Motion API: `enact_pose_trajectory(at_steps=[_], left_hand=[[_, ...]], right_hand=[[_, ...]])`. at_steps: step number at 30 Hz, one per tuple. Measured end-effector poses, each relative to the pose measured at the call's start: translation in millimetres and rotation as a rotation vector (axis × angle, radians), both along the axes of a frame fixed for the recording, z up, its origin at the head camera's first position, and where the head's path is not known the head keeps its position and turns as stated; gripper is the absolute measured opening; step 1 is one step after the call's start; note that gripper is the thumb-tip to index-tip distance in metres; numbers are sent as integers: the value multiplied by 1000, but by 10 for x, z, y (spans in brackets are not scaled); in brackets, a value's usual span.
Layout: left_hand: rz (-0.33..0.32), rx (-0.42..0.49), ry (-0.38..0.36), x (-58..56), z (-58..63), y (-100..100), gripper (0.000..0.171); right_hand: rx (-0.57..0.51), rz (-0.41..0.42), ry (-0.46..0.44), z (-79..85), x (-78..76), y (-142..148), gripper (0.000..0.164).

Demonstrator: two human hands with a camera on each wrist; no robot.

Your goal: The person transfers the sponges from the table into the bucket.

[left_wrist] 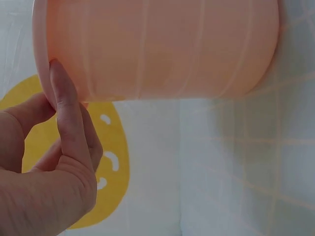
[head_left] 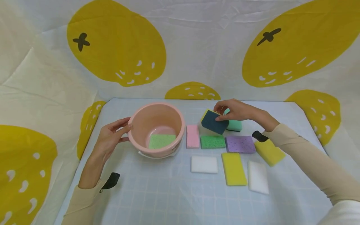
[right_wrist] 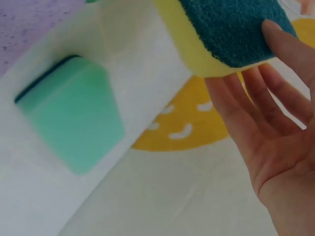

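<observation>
My left hand pinches the left rim of a pink bucket, thumb on one side and fingers on the other, as the left wrist view shows. Inside the bucket lies a light green sponge. In my right hand is a yellow sponge with a dark blue-green scouring side, pinched between thumb and fingers and lifted above the table. The scouring side faces me in the head view. Just behind that hand stands a mint green sponge with a dark edge, partly hidden in the head view.
Right of the bucket lie a pink sponge, a green one and a purple one. Nearer are white pads and yellow sponges. A fruit-patterned cloth hangs behind the checked tabletop.
</observation>
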State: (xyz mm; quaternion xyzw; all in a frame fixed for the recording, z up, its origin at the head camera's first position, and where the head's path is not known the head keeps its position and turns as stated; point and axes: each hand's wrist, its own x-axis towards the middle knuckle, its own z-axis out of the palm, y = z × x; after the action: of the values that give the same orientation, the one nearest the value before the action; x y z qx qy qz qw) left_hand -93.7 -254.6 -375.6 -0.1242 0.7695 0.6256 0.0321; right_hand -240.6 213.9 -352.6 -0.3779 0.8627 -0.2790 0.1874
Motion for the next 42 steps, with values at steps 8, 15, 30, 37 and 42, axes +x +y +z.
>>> enact_pose_trajectory(at_steps=[8,15,30,37,42], left_hand=[[25,-46,-24,-37,23,24,59],[25,-33,2,-42,8,35,57],[18,-51,-31,-40,24,34,64],[20,-34,-57,-51,19,16,65],[20,-28,-69,-62,10,13,66]], right_hand=[[-84,-20,28,253,21,-73,30],[-118,-28,43,432,16,-194,31],[-205,45,97,707,-23,-509,30],[-231,56,102,794,-10,-673,31],[-247,63,98,843,5,-808,29]])
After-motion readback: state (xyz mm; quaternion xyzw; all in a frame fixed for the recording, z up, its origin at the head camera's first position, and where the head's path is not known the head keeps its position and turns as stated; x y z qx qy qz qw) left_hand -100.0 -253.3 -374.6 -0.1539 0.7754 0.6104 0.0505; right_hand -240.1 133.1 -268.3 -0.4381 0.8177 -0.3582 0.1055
